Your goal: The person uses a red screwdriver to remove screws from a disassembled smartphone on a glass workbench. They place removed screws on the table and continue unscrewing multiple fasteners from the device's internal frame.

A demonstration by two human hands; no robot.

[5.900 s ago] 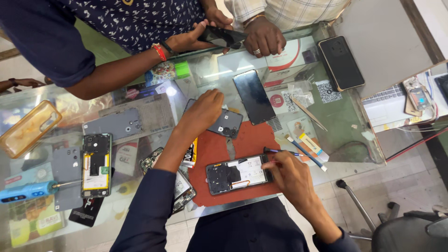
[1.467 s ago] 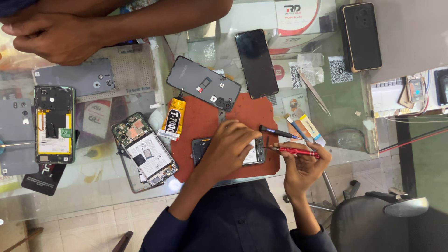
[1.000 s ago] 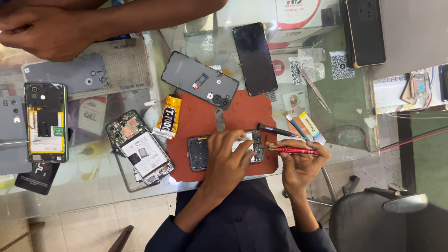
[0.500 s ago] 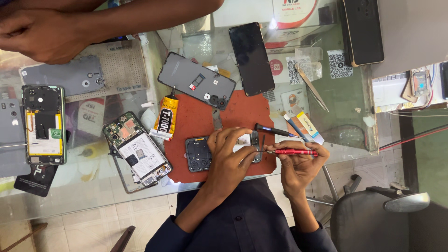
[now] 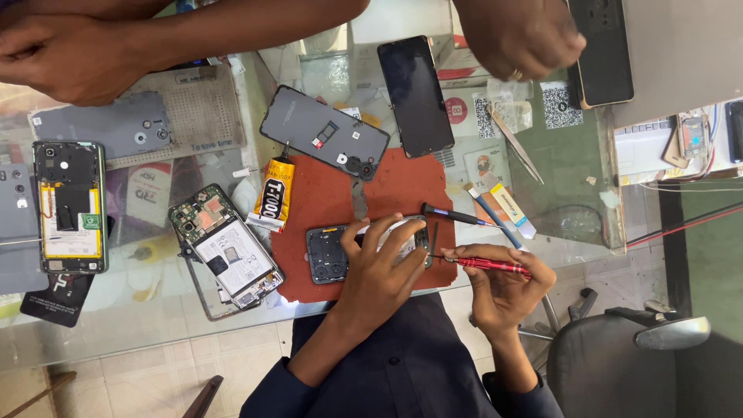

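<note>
Two hands on one opened phone [image 5: 333,254] atop the red mat [image 5: 325,193] | left hand [image 5: 379,267] now pressed flat over it, grip spread | right hand [image 5: 499,290] pinching red screwdriver [image 5: 491,265], tip newly brought to phone's edge.

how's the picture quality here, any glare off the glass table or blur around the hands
Head view: daylight is even and the scene mostly sharp; the glass table shows pale reflections at its left and upper middle, washing out what lies beneath. The left hand on the opened phone and the right hand holding the red screwdriver are crisp; another person's hand at the top edge is slightly smeared.
</note>
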